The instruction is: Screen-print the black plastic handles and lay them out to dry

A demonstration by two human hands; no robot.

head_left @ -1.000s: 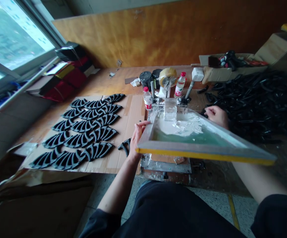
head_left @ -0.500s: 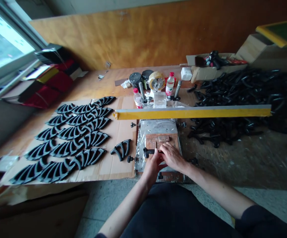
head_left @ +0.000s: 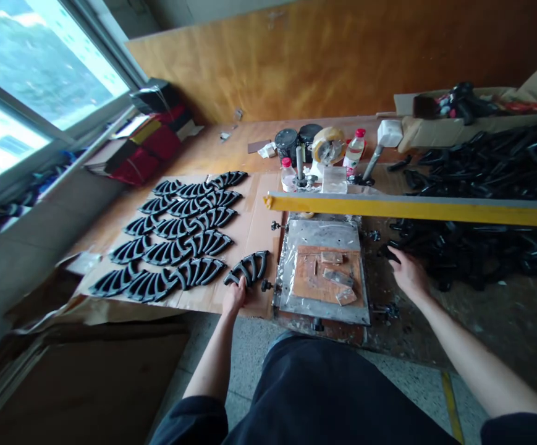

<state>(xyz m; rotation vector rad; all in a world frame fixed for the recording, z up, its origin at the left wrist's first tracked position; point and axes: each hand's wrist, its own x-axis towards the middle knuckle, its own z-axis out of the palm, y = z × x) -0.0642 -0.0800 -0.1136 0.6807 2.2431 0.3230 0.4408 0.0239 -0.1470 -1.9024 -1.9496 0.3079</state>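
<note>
Just left of the frame's centre, a short row of black curved parts (head_left: 251,267) on cardboard (head_left: 255,213) is touched by the left hand (head_left: 235,296) — whether one is grasped cannot be told. At centre right, a black piece (head_left: 385,250) is pinched by the right hand (head_left: 408,276).

window (head_left: 64,55): bright, bluish daylight from the left, panes partly washed out
wooden board (head_left: 296,74): mottled sheen, darker at right
black parts (head_left: 486,164): dim, small glints
cardboard (head_left: 105,377): deep shadow, lower left

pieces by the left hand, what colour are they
The pieces by the left hand are black, seen best in the head view.
</note>
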